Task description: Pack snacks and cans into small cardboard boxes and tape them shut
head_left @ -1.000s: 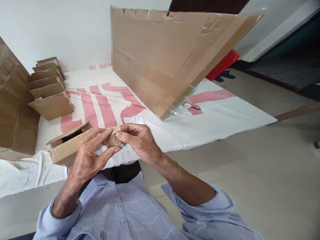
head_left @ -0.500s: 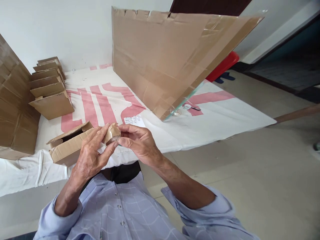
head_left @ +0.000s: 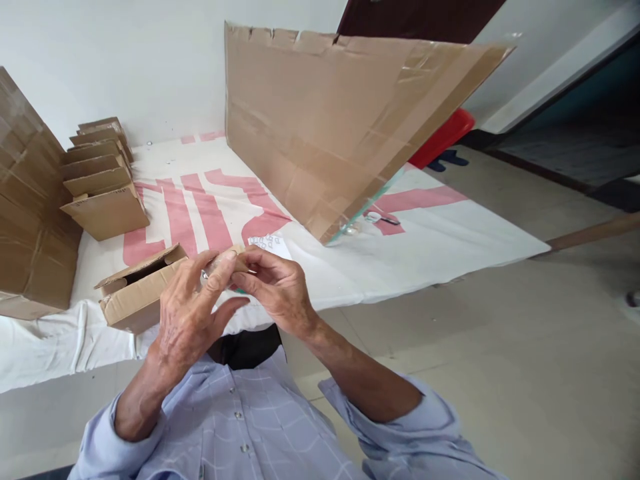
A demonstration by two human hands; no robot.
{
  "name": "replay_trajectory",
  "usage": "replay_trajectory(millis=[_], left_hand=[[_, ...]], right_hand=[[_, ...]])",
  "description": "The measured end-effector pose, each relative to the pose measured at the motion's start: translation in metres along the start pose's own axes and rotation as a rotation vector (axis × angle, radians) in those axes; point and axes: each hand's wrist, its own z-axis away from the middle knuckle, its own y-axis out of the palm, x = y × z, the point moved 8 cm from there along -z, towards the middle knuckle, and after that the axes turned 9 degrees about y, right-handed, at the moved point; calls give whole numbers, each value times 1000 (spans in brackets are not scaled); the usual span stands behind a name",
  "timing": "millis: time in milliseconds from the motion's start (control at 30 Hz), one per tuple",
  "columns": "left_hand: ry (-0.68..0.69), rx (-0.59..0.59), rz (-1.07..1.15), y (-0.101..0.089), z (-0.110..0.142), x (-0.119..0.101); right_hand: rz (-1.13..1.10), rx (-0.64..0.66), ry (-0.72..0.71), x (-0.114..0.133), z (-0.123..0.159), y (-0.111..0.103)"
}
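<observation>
Between my two hands is a small packet (head_left: pixel 233 251), brown on top with a shiny, clear-looking side. Fingers cover most of it, so its contents cannot be made out. My left hand (head_left: pixel 187 303) has its fingers bent over the packet from the left, with the thumb held away below. My right hand (head_left: pixel 283 290) pinches the packet's right side between thumb and fingertips. Just left of my left hand stands an open cardboard box (head_left: pixel 137 297), its flap up. Behind my hands a white sheet with small printed shapes (head_left: pixel 275 247) lies on the table, partly hidden.
Several open cardboard boxes (head_left: pixel 113 213) stand in a row beside a large carton (head_left: pixel 40 220). A big cardboard panel (head_left: pixel 320 127) leans over the white, red-marked tablecloth (head_left: pixel 450 247). A small white item with a dark handle (head_left: pixel 383 219) lies right of it; a red container (head_left: pixel 445 137) is behind.
My left thumb has come off the packet and dropped below it, while the left fingers have moved over its top. The packet has turned and shows less. The right hand keeps its pinch.
</observation>
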Motion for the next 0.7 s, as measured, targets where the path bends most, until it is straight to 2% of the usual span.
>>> replay_trajectory(millis=[67,133,200,267,400,533,633,700], left_hand=[[-79,-3,118,-5,2,6],[-241,-11,327,-7,8,20],[-391,-17,547,-3,13,31],[-467,-17,681,3,14,36],[-530,-105,804,7,9,36],[-645,-199,942,17,14,36],[-695,-183,962,29,24,34],[-696,-119,910,33,31,32]], right_hand=[[-13,43,17,-2,-1,0],[-22,87,18,-3,-1,-1],[-17,116,-8,0,0,-2],[7,143,-37,3,1,-1],[25,185,-46,5,2,2],[-65,157,8,-8,2,3],[-66,168,31,-20,4,1],[-21,135,43,-26,1,-15]])
